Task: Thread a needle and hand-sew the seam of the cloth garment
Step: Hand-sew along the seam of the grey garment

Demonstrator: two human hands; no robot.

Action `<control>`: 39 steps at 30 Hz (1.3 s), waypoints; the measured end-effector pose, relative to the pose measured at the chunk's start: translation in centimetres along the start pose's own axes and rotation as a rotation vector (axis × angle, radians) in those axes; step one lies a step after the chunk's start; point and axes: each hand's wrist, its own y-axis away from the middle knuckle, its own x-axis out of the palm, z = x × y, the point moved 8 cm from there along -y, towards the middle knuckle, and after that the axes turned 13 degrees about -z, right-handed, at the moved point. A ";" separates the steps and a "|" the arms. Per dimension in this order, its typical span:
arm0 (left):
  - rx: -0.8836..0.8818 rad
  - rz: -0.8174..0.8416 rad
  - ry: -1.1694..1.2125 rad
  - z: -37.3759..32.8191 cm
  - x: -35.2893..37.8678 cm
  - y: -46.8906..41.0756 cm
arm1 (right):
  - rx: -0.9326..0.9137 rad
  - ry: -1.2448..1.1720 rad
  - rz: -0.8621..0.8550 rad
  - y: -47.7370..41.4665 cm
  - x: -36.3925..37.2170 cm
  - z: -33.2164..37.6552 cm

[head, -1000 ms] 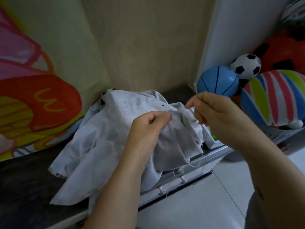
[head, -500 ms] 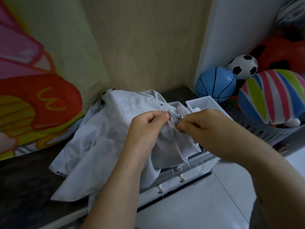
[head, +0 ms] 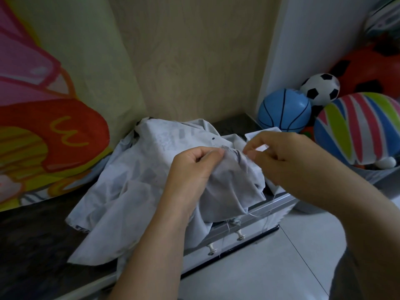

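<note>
Cloth (head: 134, 176) lies heaped on the dark counter (head: 32, 234), spilling over its front edge, where the left hand (head: 192, 169), wrist bent, pinches a raised fold between thumb and curled fingers, and the right hand (head: 283, 156) just beside it sets thumb and forefinger tips together at the seam, what they hold too small to tell.

The pale grey cloth garment (head: 138, 176) carries faint darker grey blocks. At 9 o'clock a cartoon-printed sheet (head: 54, 131) shows pink, red and yellow; at 2 o'clock are a black-lined blue ball (head: 283, 109) and a pink, green, blue, white striped ball (head: 357, 126).
</note>
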 end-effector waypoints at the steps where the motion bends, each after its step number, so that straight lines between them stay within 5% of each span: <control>1: 0.005 0.001 -0.004 0.0 0.0 0.0 | -0.009 -0.037 0.002 0.2 0.0 0.4; 26: 0.090 -0.013 -0.024 -0.8 0.0 0.2 | 0.084 -0.023 0.070 0.7 2.1 0.3; 31: 0.290 -0.070 -0.200 -2.4 0.0 0.8 | 0.120 -0.017 0.062 0.5 2.2 0.2; 39: 0.864 -0.236 -0.463 -5.1 0.5 3.0 | 0.159 -0.023 0.053 0.1 2.6 -0.1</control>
